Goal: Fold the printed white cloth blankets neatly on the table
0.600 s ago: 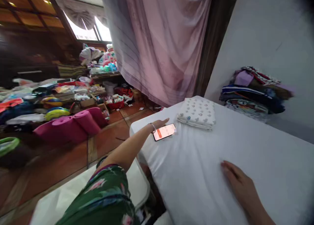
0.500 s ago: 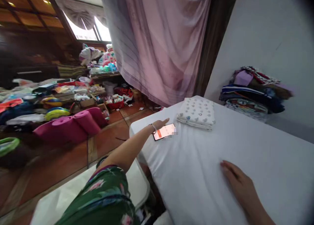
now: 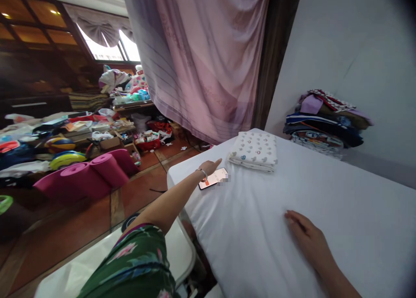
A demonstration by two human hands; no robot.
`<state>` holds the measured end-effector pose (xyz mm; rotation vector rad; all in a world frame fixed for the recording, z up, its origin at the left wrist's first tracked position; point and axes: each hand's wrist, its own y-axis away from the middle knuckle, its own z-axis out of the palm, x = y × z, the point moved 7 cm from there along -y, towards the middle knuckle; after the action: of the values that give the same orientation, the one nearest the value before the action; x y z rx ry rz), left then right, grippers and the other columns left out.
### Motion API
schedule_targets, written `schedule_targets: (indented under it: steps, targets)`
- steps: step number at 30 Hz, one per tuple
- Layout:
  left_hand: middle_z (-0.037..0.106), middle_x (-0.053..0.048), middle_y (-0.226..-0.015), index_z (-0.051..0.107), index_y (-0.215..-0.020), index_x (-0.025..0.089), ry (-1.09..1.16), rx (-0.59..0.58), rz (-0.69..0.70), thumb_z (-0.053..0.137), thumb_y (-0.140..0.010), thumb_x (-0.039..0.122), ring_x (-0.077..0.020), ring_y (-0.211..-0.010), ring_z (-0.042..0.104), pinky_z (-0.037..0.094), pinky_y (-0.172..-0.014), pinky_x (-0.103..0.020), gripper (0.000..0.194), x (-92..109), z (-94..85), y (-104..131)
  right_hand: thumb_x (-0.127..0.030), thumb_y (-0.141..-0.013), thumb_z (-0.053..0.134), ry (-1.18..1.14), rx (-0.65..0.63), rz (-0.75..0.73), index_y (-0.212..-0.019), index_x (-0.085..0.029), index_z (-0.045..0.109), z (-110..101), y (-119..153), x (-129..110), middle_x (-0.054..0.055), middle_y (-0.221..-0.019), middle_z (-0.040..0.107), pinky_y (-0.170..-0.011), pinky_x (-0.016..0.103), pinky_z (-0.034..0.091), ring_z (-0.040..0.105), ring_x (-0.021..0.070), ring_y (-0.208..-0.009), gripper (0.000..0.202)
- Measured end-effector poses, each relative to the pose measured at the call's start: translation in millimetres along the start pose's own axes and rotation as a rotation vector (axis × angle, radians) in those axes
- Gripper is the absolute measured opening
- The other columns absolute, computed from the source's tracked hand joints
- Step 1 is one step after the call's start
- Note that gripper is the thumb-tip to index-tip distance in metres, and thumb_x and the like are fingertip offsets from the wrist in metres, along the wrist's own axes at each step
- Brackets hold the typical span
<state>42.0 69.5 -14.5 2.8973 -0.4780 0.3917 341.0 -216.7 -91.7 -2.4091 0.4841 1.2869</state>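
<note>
A: Since the earlier frame the view has swung slightly; the left hand (image 3: 209,166) has stayed stretched over the phone (image 3: 213,178) near the bed's (image 3: 260,228) left corner.

B: It is holding nothing, fingers loosely extended, one touching the lit screen. A light tap would serve best.

A: The folded cloth (image 3: 254,150) lies just beyond. The right hand (image 3: 307,237) presses flat, empty, steadying the person.

Place: lived-in home, bedroom corner opening onto a cluttered room.
Bed: white sheet (image 3: 292,194), folded patterned cloth (image 3: 254,150), stacked clothes (image 3: 325,120) against the wall.
Hangings: pink curtain (image 3: 201,59).
Floor: reddish tiles (image 3: 81,224), rolled pink mats (image 3: 84,174), heaped toys and household goods (image 3: 97,124).
</note>
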Motion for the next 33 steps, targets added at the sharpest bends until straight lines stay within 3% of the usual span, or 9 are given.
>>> schedule_targets:
  steps: [6,9,11,16,21,24,27,30,33]
  targets:
    - [0.042,-0.010,-0.137,0.042,-0.130,0.019,-0.042,0.253,0.276,0.045,-0.082,0.049,-0.0236,-0.124,0.037,0.031,-0.100,-0.035,0.057,78.5,-15.3,-12.0,-0.051,-0.076,0.053,-0.039,0.026,-0.037,-0.098,-0.022,0.069,2.4,0.6,-4.3,0.007,-0.109,0.065,-0.096,0.041,0.044,0.058,0.0246,-0.103,0.039]
    - [0.031,-0.006,-0.145,0.037,-0.133,0.024,-0.174,0.320,0.505,0.057,-0.076,0.038,-0.0238,-0.132,0.024,0.023,-0.105,-0.040,0.062,130.1,-6.3,-17.2,-0.050,-0.076,0.053,-0.040,0.031,-0.046,-0.097,-0.022,0.069,3.3,0.2,-7.3,0.007,-0.108,0.065,-0.096,0.041,0.044,0.058,0.0245,-0.102,0.038]
    - [0.031,-0.005,-0.146,0.039,-0.132,0.026,-0.260,0.302,0.568,0.058,-0.076,0.034,-0.0244,-0.133,0.023,0.020,-0.106,-0.044,0.060,152.6,2.4,-26.6,-0.049,-0.077,0.053,-0.043,0.032,-0.058,-0.097,-0.022,0.068,3.3,-0.6,-8.7,0.007,-0.107,0.065,-0.097,0.041,0.043,0.058,0.0244,-0.103,0.037]
    - [0.060,-0.002,-0.119,0.057,-0.112,0.029,-0.274,0.191,0.520,0.054,-0.079,0.040,-0.0218,-0.111,0.051,0.035,-0.094,-0.039,0.034,166.9,2.2,-59.1,-0.047,-0.078,0.053,-0.076,0.026,-0.055,-0.098,-0.022,0.068,4.5,-0.9,-8.5,0.007,-0.111,0.064,-0.099,0.042,0.041,0.055,0.0244,-0.108,0.035]
    - [0.067,-0.010,-0.096,0.058,-0.106,0.018,-0.247,0.294,0.426,0.035,-0.090,0.031,-0.0220,-0.089,0.062,0.042,-0.076,-0.032,0.031,179.7,-45.8,-62.8,-0.049,-0.076,0.056,-0.148,0.020,-0.016,-0.094,-0.023,0.069,7.6,1.2,-8.2,0.008,-0.111,0.063,-0.099,0.043,0.040,0.054,0.0259,-0.109,0.034]
    - [0.064,-0.011,-0.105,0.056,-0.109,0.018,-0.204,0.417,0.527,0.029,-0.092,0.029,-0.0213,-0.095,0.061,0.041,-0.077,-0.031,0.033,220.5,-79.4,-35.8,-0.052,-0.075,0.058,-0.300,0.041,0.079,-0.101,-0.022,0.067,-0.7,-3.3,-3.0,0.009,-0.111,0.064,-0.098,0.042,0.041,0.055,0.0265,-0.108,0.040]
    - [0.065,-0.004,-0.102,0.060,-0.097,0.023,-0.187,0.447,0.765,0.038,-0.090,0.035,-0.0177,-0.096,0.059,0.039,-0.079,-0.027,0.026,281.8,-91.8,13.8,-0.051,-0.073,0.062,-0.468,0.174,0.149,-0.126,-0.024,0.050,-30.0,-11.2,-4.7,0.011,-0.121,0.058,-0.096,0.043,0.043,0.053,0.0263,-0.112,0.060]
    - [0.067,-0.006,-0.085,0.060,-0.086,0.019,-0.202,0.474,1.241,0.043,-0.088,0.044,-0.0183,-0.084,0.061,0.039,-0.071,-0.029,0.030,348.9,-77.5,96.3,-0.047,-0.072,0.066,-0.542,0.251,0.095,-0.141,-0.030,0.023,-65.2,-12.4,-22.0,0.010,-0.136,0.045,-0.090,0.042,0.047,0.048,0.0263,-0.117,0.083]
    - [0.067,-0.004,-0.082,0.060,-0.086,0.020,-0.172,0.374,1.618,0.044,-0.087,0.043,-0.0172,-0.074,0.061,0.039,-0.061,-0.030,0.028,394.7,-41.2,183.2,-0.046,-0.070,0.067,-0.385,0.256,0.072,-0.137,-0.026,0.035,-92.6,5.8,-31.1,0.010,-0.131,0.051,-0.090,0.043,0.048,0.050,0.0309,-0.115,0.078]
